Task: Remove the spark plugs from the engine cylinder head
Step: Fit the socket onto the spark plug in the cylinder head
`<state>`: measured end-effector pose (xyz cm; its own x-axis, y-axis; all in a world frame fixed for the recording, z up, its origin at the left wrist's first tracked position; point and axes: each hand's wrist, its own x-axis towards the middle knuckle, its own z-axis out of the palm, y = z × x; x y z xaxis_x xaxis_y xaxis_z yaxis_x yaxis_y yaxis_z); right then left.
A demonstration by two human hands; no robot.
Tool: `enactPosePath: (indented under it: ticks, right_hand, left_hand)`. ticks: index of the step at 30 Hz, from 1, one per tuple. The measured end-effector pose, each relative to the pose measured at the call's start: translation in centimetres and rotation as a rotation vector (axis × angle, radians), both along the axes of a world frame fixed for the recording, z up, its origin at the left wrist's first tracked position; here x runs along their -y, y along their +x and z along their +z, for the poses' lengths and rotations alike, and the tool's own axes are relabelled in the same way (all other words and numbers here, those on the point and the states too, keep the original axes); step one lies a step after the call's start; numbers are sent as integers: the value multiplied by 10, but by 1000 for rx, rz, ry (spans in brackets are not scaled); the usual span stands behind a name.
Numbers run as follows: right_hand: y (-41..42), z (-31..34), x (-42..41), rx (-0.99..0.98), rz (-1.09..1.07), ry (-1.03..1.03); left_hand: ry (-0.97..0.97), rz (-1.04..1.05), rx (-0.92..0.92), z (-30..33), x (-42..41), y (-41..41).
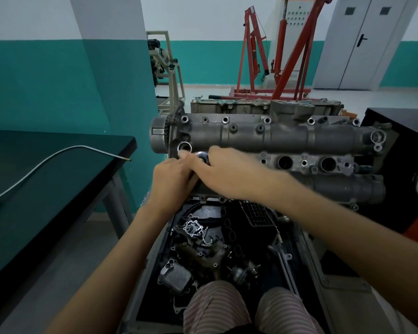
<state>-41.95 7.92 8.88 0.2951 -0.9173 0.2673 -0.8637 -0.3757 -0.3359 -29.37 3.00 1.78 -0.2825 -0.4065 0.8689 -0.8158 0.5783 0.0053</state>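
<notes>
Both hands meet at the left end of the cylinder head (270,138) — the left hand (171,179) and right hand (227,172) curl around a shiny ratchet head (201,155) over a plug well, apparently loosening that plug — next comes steady turning, then lifting it out.

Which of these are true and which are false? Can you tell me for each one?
1. Both hands are together near one end of the engine part. True: the left hand and right hand meet there, around a shiny metal tool.
2. The crane at the back is blue. False: it is red.
3. A bent metal tube lies on the dark table. True.
4. The doors at the back stand wide open. False: they are closed.
5. Two round holes show in the engine part beside the hands. True.
</notes>
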Motion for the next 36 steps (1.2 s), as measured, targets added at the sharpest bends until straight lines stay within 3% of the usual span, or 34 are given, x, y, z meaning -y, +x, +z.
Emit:
enactPosePath:
  ticks: [1,3,4,5,6,9,11,13,15,17,19,20,21,23,24,25,27,28,31,33,34,35,36]
  right_hand:
    - [4,-9,-4,250,-12,144]
    - [14,-16,-12,835,22,625]
    - [17,-16,-14,1009,59,788]
    - [17,-15,-13,1034,84,803]
    - [15,-13,-11,855,72,647]
    - [-1,4,-6,-115,4,-102]
    - [-9,14,-1,-280,-3,-203]
    - [-8,8,2,-159,16,-112]
    - [-1,-5,-3,262,48,105]
    - [8,-16,-9,774,68,530]
    - [16,-22,-12,1052,86,786]
    - [18,-22,-11,1007,77,730]
    - [18,-20,-10,811,54,555]
    - [7,-14,-5,192,11,40]
    - [0,-7,-3,-47,-3,-129]
    - [-6,-2,1,-151,6,-192]
    - [-12,4,7,-111,52,-94]
    - [-11,2,7,25,81,8]
    - [-1,-11,-4,779,129,616]
    - [6,-20,-10,1115,180,922]
    - [9,-23,-9,1120,158,899]
    - [12,-23,-7,973,105,739]
    - [12,-20,-6,691,45,492]
  left_hand:
    - [-7,-13,-3,1,-1,0]
    - [10,-48,4,1,-3,0]
    - [32,-61,0,2,-4,0]
    - [61,-65,-14,2,-5,0]
    - [85,-58,-29,2,-5,0]
    - [79,6,-23,0,-3,-2]
    - [46,28,-15,0,-1,-3]
    - [21,12,-10,-2,1,-2]
    - [11,-2,-17,-1,2,-2]
    - [-9,-2,-26,0,1,-3]
    - [-23,-14,-38,1,-1,-4]
    - [-16,-26,-40,1,-2,-4]
    - [-5,-27,-31,2,-2,-3]
    - [-13,-3,-15,3,-2,-4]
    - [-28,11,-17,2,-1,-4]
    - [-34,25,-24,2,1,-5]
    - [-24,35,-37,0,2,-6]
    - [-12,25,-45,-1,2,-5]
    - [49,3,-63,0,0,-5]
    - [77,16,-61,2,-3,-6]
    - [80,21,-52,2,-4,-6]
    - [89,21,-38,3,-5,-6]
    - [111,19,-29,3,-6,-5]
